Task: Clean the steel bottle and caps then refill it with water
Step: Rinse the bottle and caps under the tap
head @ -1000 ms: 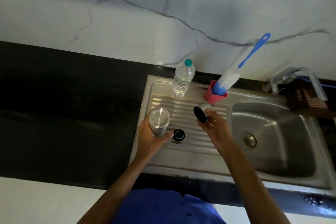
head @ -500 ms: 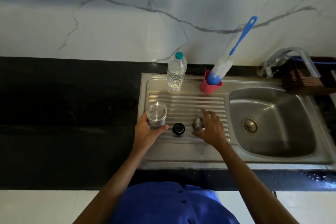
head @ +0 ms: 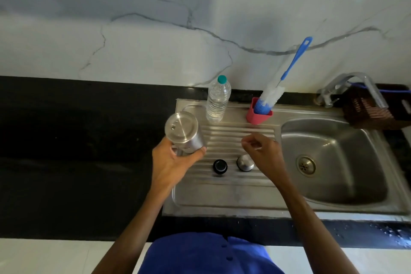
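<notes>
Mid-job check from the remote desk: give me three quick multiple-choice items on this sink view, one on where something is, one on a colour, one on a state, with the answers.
1. Where do the two caps lie?
A. in the sink basin
B. on the ribbed drainboard
C. on the black counter

2. What colour is the holder of the bottle brush?
A. pink
B. green
C. yellow

3. What is the left hand doing?
A. resting flat on the counter
B. gripping the steel bottle
C. holding the brush

Answers:
1 B: the black cap and steel cap sit on the drainboard.
2 A: the holder under the brush is pink.
3 B: the left hand wraps the steel bottle; the right hand holds nothing.
</notes>
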`<state>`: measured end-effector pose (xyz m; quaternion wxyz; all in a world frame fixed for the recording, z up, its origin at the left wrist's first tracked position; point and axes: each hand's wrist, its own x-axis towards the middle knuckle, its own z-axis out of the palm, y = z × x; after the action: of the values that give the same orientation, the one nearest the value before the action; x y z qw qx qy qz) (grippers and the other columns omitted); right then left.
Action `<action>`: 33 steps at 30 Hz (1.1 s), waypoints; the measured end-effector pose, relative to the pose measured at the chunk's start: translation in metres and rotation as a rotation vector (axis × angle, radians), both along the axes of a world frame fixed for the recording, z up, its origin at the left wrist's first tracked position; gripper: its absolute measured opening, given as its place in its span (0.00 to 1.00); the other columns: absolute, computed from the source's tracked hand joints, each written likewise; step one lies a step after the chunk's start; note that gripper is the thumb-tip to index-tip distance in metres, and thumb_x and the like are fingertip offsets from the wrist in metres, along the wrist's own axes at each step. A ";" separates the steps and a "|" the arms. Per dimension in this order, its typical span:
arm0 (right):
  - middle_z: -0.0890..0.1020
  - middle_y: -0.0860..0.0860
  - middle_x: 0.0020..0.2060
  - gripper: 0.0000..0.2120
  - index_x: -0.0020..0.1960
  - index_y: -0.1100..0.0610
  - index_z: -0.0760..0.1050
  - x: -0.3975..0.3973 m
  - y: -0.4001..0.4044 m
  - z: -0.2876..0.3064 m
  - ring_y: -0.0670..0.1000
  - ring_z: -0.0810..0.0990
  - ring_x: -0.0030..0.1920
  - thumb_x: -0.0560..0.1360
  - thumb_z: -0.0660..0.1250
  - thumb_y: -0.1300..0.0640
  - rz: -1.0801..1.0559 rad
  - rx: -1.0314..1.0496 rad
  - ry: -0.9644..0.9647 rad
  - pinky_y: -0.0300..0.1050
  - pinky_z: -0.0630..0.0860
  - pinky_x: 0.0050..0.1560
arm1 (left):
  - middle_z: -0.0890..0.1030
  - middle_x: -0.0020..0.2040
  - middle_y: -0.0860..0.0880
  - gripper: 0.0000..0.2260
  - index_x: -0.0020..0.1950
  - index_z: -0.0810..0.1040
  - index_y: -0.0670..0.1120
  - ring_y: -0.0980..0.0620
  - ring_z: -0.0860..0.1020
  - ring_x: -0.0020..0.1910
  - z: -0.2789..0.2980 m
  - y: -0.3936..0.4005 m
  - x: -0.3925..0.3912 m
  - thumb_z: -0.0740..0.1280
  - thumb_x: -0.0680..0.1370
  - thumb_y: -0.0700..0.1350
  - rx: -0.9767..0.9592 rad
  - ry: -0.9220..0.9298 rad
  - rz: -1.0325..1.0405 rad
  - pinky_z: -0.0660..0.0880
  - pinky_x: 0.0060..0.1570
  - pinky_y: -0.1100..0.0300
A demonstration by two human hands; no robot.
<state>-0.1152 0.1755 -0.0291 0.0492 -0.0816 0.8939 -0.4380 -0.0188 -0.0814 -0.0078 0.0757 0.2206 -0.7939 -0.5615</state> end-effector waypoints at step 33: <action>0.84 0.48 0.47 0.13 0.58 0.55 0.79 -0.073 -0.041 0.051 0.45 0.82 0.48 0.74 0.74 0.58 0.040 0.135 0.010 0.37 0.79 0.51 | 0.78 0.54 0.55 0.31 0.56 0.77 0.56 0.55 0.80 0.50 -0.044 -0.006 -0.012 0.86 0.59 0.58 -0.267 -0.212 -0.064 0.80 0.51 0.56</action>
<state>-0.1884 0.1341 0.0215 0.0589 -0.0981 0.9198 -0.3754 -0.0304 -0.0870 -0.0513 0.0023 0.2410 -0.8716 -0.4268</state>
